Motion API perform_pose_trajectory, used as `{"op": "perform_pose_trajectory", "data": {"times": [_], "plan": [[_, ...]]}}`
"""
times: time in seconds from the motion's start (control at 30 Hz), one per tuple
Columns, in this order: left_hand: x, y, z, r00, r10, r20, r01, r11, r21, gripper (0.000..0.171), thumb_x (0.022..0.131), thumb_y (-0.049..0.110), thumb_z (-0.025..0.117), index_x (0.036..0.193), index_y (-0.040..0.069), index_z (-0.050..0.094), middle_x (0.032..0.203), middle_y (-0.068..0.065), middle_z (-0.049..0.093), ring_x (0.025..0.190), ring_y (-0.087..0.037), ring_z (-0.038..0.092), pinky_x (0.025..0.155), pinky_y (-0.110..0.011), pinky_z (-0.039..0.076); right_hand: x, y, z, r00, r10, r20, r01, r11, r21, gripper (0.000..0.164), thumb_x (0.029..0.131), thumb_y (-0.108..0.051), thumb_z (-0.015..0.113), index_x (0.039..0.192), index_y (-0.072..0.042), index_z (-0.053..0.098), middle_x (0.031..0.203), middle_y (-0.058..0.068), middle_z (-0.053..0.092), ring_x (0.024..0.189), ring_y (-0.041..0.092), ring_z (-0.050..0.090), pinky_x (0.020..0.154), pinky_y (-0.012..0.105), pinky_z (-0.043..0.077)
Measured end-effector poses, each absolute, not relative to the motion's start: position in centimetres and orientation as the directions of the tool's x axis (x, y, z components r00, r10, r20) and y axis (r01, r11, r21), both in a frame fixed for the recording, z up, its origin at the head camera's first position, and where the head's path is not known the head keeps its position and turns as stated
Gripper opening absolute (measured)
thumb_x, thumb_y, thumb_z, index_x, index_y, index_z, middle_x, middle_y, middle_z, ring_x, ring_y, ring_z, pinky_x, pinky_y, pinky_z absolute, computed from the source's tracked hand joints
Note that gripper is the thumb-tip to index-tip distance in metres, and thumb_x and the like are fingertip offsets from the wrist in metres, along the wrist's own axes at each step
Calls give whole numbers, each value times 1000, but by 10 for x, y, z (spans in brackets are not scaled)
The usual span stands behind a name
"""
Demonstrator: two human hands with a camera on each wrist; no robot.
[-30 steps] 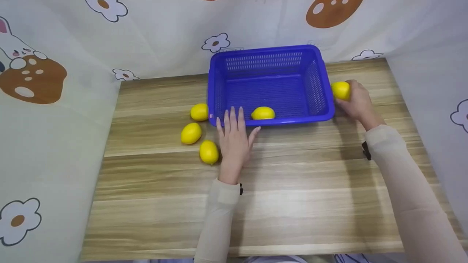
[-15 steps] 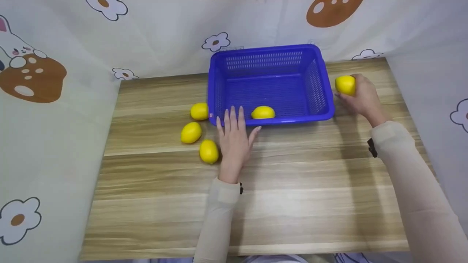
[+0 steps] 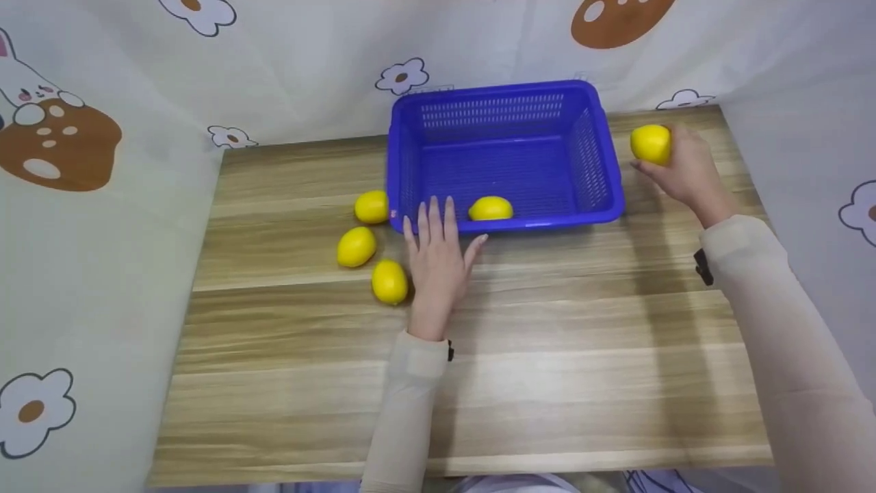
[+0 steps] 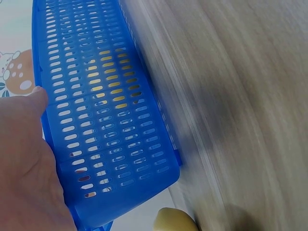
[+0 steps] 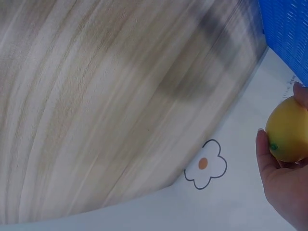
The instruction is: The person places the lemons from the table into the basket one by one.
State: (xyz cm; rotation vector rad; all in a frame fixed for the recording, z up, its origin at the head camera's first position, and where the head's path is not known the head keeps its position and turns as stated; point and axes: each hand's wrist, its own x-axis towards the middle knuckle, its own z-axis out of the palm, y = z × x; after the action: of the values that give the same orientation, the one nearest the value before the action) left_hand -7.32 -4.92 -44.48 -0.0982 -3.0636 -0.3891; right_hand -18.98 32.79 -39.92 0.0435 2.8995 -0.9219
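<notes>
A blue plastic basket (image 3: 506, 224) stands at the back of the wooden table. My left hand (image 3: 438, 270) lies over its front rim, fingers straight and spread. One lemon (image 3: 491, 208) rests inside, near the front wall; its yellow shows through the slots in the left wrist view. To the right of the basket my right hand (image 3: 694, 168) grips another lemon (image 3: 650, 144), thumb and fingers curled round it. The right wrist view shows that lemon (image 5: 288, 130) apart from the basket wall (image 5: 288, 33) and above the table.
Left of the basket, three lemons lie on the table: one beside its wall (image 3: 371, 207), one lower (image 3: 356, 247), and one close to my left hand (image 3: 389, 281). Patterned cloth (image 3: 308, 61) rises behind and at both sides of the table (image 3: 582, 370).
My right hand has lifted the lemon up from beside the basket's right side and moved slightly away and to the right. The left hand and the other lemons have stayed put.
</notes>
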Motion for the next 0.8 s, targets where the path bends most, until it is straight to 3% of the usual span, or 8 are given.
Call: {"op": "perform_pose_trajectory", "data": {"times": [0.33, 0.8], "plan": [[-73, -48, -444, -996, 60, 74, 76, 968, 239, 83, 107, 62, 43, 168, 8, 26, 173, -19, 26, 161, -35, 22, 133, -55, 9, -192, 322, -392, -997, -20, -71, 25, 816, -578, 79, 102, -31, 68, 157, 10, 27, 139, 41, 47, 123, 55, 46, 105, 67, 39], [-73, -49, -442, -998, 55, 42, 64, 967, 247, 85, 106, 64, 43, 169, 9, 23, 174, -19, 23, 162, -34, 18, 133, -54, 6, -199, 310, -378, -998, -43, -51, -6, 819, -574, 78, 101, -27, 68, 156, 11, 28, 145, 38, 43, 128, 54, 42, 109, 66, 36]]}}
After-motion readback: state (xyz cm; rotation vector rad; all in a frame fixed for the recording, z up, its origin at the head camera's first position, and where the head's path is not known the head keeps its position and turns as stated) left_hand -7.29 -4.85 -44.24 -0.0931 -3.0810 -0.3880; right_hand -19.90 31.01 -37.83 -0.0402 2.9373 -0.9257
